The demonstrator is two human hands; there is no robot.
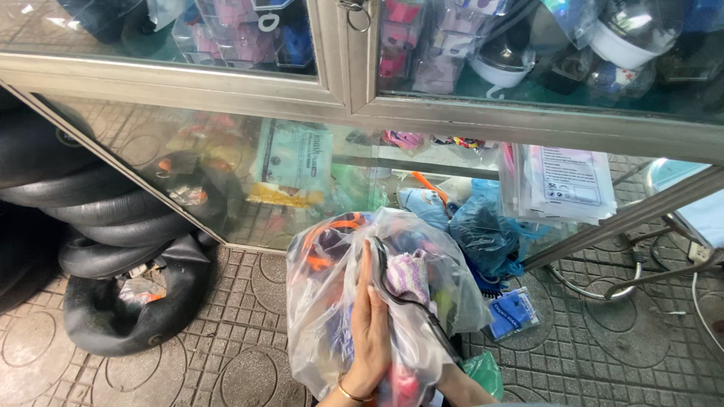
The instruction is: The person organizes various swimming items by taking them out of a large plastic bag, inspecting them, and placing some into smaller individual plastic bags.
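A large clear plastic bag [332, 316] stuffed with colourful items stands on the paving in front of me. A purple knitted piece [407, 276] and orange loops [329, 227] show through it. My left hand [369, 324], with a thin bangle at the wrist, lies flat against the bag, fingers straight and pointing up beside a black strip [407, 301] that runs down the bag. My right forearm [464, 386] comes in from the lower right. Its hand is hidden behind or inside the bag.
A glass-fronted metal cabinet [347, 98] full of packaged goods rises just behind the bag. Black rubber inner tubes [113, 234] are stacked at the left. Blue plastic bags [483, 230], a small blue packet [511, 313] and a metal chair base [603, 279] sit at the right.
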